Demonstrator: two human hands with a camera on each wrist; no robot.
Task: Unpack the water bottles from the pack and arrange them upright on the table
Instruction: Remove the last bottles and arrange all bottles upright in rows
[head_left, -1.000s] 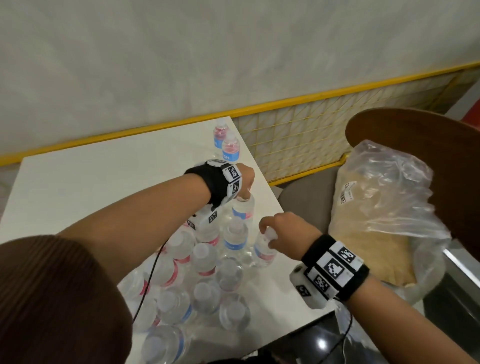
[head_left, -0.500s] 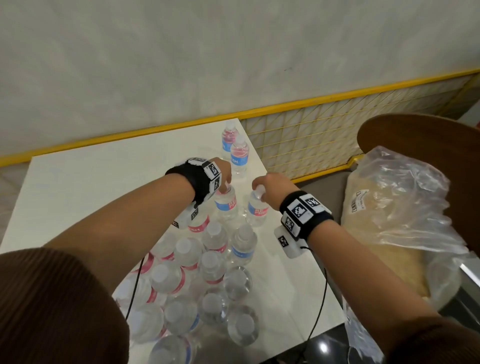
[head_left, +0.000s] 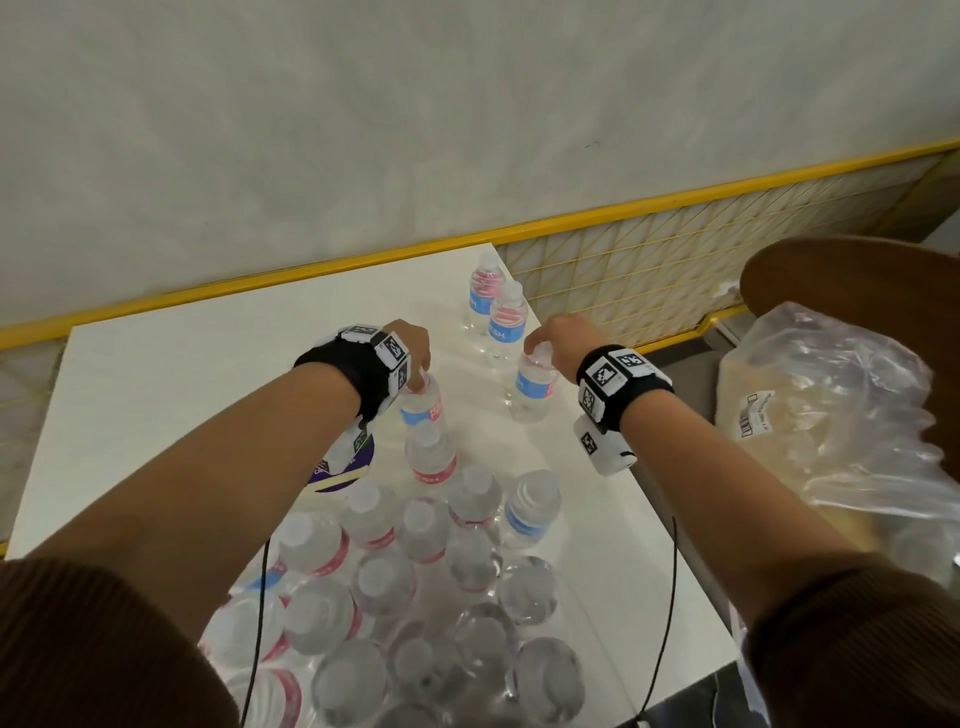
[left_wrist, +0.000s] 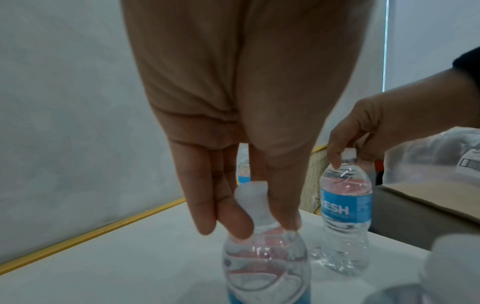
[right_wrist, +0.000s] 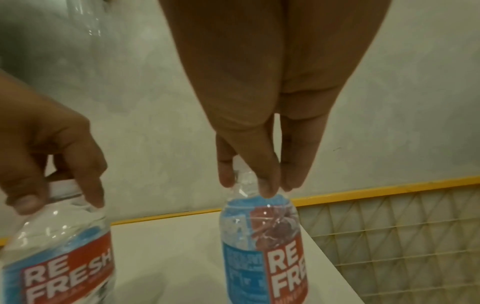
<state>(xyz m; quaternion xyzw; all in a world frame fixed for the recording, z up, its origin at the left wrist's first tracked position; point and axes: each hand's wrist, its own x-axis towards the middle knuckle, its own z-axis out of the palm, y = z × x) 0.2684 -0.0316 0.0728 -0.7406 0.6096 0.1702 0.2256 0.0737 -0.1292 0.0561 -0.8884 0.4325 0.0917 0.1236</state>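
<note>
Left hand (left_wrist: 244, 144) pinches the cap and neck of one bottle (left_wrist: 265, 263), fingertips (left_wrist: 233, 224) down on its shoulder. Right hand (right_wrist: 262, 123) does the same on a second bottle (right_wrist: 262, 242). Both bottles hang upright near the far right of the worktop (head_left: 156, 395), just short of two standing bottles (head_left: 496, 312). Full of water, they look fairly heavy for their size, with thin walls that would dent and smooth, slippery plastic; the stiff cap and neck ring are the sure hold. The pack (head_left: 415, 597) sits nearer, many bottles left.
</note>
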